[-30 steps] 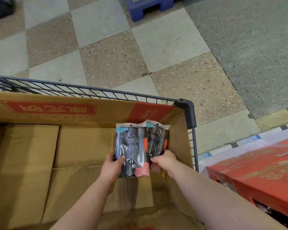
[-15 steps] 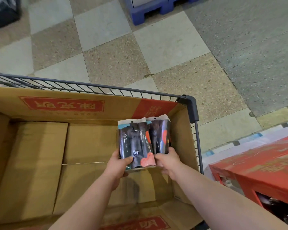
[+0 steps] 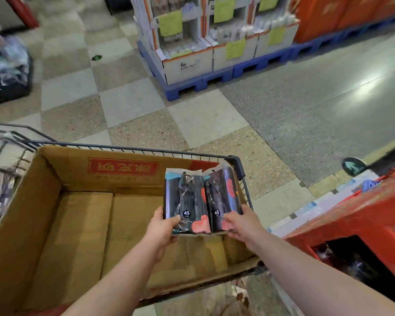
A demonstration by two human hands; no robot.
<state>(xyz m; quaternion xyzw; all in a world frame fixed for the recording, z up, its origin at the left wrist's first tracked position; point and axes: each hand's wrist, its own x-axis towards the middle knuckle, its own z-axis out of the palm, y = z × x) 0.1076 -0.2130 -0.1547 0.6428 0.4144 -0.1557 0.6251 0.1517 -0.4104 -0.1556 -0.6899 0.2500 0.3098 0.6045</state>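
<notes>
2 dark plastic-wrapped packs, side by side & touching. Left pack (image 3: pixel 184 199): black w/ teal top corners, red-pink patch at bottom, round "45" label. Right pack (image 3: pixel 224 197): same look (also "45"), leaning slightly right. Both face up, held at bottom edges over cardboard box (image 3: pixel 66 172), right end.

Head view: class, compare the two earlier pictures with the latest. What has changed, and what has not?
The view has tilted up, revealing pallet displays. The two packs have shifted slightly toward the cart's right rim. Unchanged: left hand and right hand grip their lower corners above the cardboard box.
</notes>
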